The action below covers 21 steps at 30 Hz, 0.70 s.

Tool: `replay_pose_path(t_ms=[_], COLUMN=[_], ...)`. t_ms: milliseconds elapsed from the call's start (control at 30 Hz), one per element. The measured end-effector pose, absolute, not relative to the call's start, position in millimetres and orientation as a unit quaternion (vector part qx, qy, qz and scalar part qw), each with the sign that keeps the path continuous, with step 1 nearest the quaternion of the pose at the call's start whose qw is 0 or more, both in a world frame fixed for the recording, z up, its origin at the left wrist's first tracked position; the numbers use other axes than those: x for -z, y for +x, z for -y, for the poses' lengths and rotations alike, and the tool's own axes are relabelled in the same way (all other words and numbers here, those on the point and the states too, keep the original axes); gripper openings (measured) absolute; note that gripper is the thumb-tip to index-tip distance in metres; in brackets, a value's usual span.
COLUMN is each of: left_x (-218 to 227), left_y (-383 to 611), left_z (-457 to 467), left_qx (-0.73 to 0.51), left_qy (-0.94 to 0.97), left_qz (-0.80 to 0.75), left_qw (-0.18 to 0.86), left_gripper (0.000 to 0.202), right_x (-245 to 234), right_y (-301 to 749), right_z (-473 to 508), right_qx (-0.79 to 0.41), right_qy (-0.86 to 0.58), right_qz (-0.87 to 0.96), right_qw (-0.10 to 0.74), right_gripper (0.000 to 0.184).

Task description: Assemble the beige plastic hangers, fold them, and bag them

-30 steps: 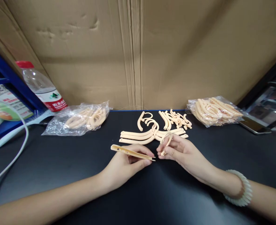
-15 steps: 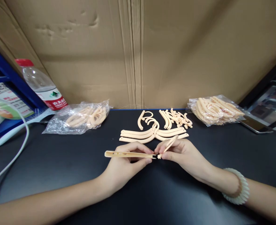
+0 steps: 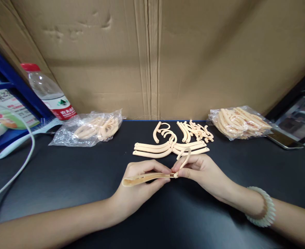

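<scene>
Between the thumb and fingers of my left hand [image 3: 142,185] is a beige hanger arm [image 3: 139,179], its hollow side turned toward me. My right hand [image 3: 197,169] pinches a beige hanger hook [image 3: 187,159] near its base, the curve pointing up. The hook's base meets the right end of the hanger arm; fingertips partly hide the joint, so I cannot tell whether it is locked in. Just beyond my hands lie several assembled hangers [image 3: 152,150], arms spread and hooks pointing away.
Loose hooks and small parts [image 3: 200,131] are heaped behind the hangers, beside loose arms [image 3: 183,132]. Plastic bags of hanger parts lie left [image 3: 86,129] and right [image 3: 240,122]. A bottle [image 3: 50,93], white cable [image 3: 29,155] and phone [image 3: 284,140] flank them. Cardboard [image 3: 103,69] stands behind.
The hook and the hanger arm have come together from a small gap. The arm's left end has tilted lower and toward me, and the hook has turned to show its curve.
</scene>
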<state>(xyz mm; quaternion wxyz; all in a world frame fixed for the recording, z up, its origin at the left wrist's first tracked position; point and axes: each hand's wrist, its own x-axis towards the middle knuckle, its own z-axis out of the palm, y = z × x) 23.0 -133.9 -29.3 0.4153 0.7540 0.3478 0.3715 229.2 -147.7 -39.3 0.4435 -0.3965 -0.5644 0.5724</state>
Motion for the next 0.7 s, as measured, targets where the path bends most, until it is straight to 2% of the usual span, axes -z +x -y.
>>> replay_pose_path(t_ms=[167, 433, 700], left_x=[29.1, 29.9, 29.5], left_y=[24.0, 23.7, 26.5], left_z=[134.2, 135.5, 136.6], left_qx=[-0.382, -0.390, -0.391], left_qy=[0.752, 0.738, 0.692], left_qz=[-0.344, -0.302, -0.340], left_qw=[0.412, 0.460, 0.503], left_gripper=[0.004, 0.008, 0.007], right_x=[38.1, 34.6, 33.9], right_y=[226.3, 223.6, 220.3], right_z=[148.7, 151.6, 153.4], right_qx=[-0.572, -0.569, -0.526], right_qy=[-0.390, -0.356, -0.357], right_qz=[0.558, 0.576, 0.591], right_qw=[0.457, 0.467, 0.497], right_gripper=[0.012, 0.010, 0.011])
